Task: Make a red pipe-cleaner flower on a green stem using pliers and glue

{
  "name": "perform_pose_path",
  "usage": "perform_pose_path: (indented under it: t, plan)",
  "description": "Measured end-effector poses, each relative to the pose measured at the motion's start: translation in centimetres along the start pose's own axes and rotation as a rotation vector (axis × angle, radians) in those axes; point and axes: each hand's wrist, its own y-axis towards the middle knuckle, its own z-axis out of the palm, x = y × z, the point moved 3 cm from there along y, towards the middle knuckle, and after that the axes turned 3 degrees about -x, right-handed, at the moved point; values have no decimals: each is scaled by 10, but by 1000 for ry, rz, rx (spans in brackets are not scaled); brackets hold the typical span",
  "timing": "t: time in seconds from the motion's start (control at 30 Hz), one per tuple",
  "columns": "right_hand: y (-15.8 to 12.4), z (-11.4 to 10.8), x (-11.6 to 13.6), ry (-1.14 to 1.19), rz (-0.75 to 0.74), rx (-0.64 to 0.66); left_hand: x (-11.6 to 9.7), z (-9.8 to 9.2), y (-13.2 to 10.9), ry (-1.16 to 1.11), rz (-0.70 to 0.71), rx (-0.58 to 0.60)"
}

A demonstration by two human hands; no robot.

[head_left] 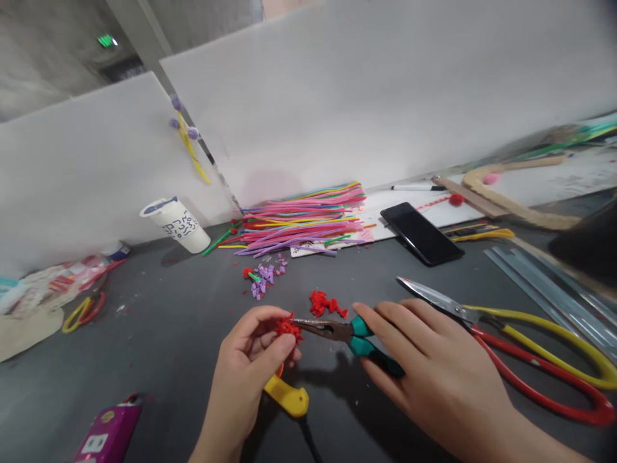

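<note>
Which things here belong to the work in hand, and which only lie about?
Apparently in use:
red tuft, in the left hand
pliers, in the right hand
loose red pieces

Apparently just lying about:
phone
white cup
marker
purple object

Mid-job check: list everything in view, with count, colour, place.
Tuft: one, red, centre
Pliers: one, teal handles, right of tuft
Scraps: two piles, red and mostly purple, beyond tuft
Corded handle: one, yellow, front centre
Scissors: two, red/yellow handles, right and left
Stems: many, mixed, back centre
Cup: one, white, back left
Phone: one, black, back right
Box: one, purple, front left
Strips: several, clear, right
Pompom decoration: one, purple/yellow, upper left
Panels: two, white, back
Table: one, grey, underneath
Other items: uncounted, mixed, edges and back
Left hand: one, bare, holding tuft
Right hand: one, bare, holding pliers
</note>
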Motion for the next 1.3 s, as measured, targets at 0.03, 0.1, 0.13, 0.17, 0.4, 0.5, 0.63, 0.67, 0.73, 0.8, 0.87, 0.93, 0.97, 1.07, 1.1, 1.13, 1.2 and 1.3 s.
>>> perform_pose_path:
  t: [0.03,0.1,0.13,0.17,0.4,0.5,0.63,0.67,0.73,0.8,0.87,0.93,0.97,1.07,1.1,1.13,1.2,1.3]
  plan:
    - [1,-1,-2,34,26,0,-1,0,0,-13,-4,-10]
    - [1,-2,-5,78,56,-12,-2,-1,1,-42,-14,-24]
    - [1,-3,-6,93,70,-18,-2,-2,2,-54,-12,-23]
    - [1,-3,-8,107,85,-20,-3,-3,4,-59,-7,-16]
    - [3,-3,-11,183,110,-1,1,-8,3,-35,-65,14]
    - [3,-4,-9,180,86,-9,-1,-6,0,-52,-82,18]
    - [2,-4,-9,173,74,-3,-3,-3,-1,-58,-82,54]
    - [1,-4,-9,173,76,3,-3,-2,-1,-56,-82,66]
    - [1,-3,-10,176,79,18,-3,-2,-1,-50,-83,73]
    - [0,-2,-11,176,77,25,-2,-2,-1,-44,-83,58]
    - [0,-1,-11,172,70,23,-2,-2,-1,-41,-81,48]
    - [-1,-1,-11,166,71,20,-2,-2,-1,-34,-73,43]
    - [-1,-1,-11,165,70,17,-2,-2,-1,-30,-70,40]
    - [-1,-2,-10,175,48,18,-2,-2,-1,-24,-60,30]
    - [-1,-2,-9,177,35,20,-3,-2,-1,-23,-61,31]
    - [-1,-3,-9,175,22,18,-3,-2,-2,-23,-63,34]
    - [0,-3,-8,152,4,14,-3,-1,-2,-25,-69,42]
    - [0,-2,-5,97,-16,5,-4,-1,-2,-40,-67,41]
